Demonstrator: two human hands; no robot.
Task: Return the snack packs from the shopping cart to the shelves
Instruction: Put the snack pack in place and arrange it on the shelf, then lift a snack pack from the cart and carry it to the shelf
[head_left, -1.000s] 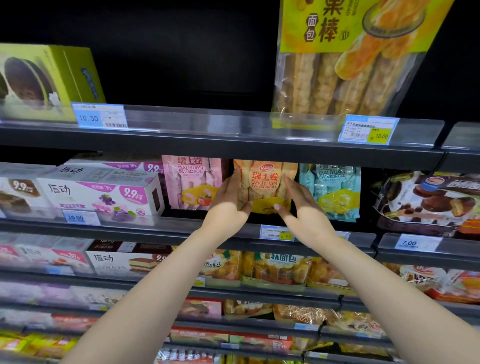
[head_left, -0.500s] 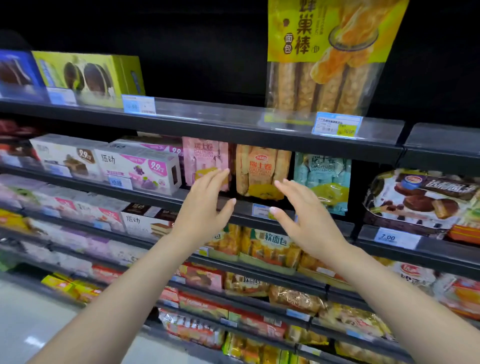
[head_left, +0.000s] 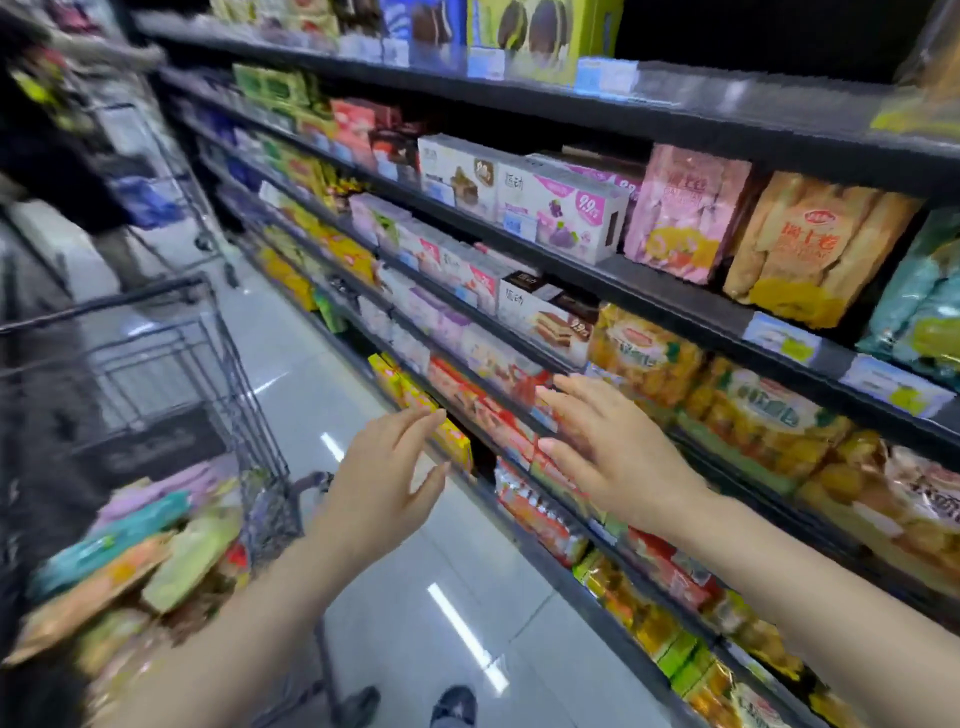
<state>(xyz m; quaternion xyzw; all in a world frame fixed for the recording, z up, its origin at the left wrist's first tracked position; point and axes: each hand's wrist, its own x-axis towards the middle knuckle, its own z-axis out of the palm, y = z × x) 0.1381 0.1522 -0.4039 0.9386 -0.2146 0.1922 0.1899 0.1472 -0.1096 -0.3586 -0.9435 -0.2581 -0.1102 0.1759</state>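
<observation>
The orange Swiss-roll pack (head_left: 810, 249) stands on the shelf (head_left: 675, 306) at the right, between a pink pack (head_left: 685, 213) and a teal pack (head_left: 930, 306). My left hand (head_left: 379, 483) and my right hand (head_left: 613, 457) hover in front of the lower shelves, fingers spread, holding nothing. The shopping cart (head_left: 171, 374) stands at the left. Several snack packs (head_left: 130, 551) lie piled in it, pink, teal, orange and green.
Shelves (head_left: 467, 322) stocked with boxed cakes and bagged snacks run along the right. The glossy tiled aisle floor (head_left: 415, 587) lies between cart and shelves. Another cart (head_left: 140, 171) and a person in dark clothes (head_left: 47, 156) stand further up the aisle. My shoes (head_left: 452, 706) show at the bottom.
Both hands let go of the orange pack on the shelf and drew back and down. The view swung left toward the cart, which has come into view.
</observation>
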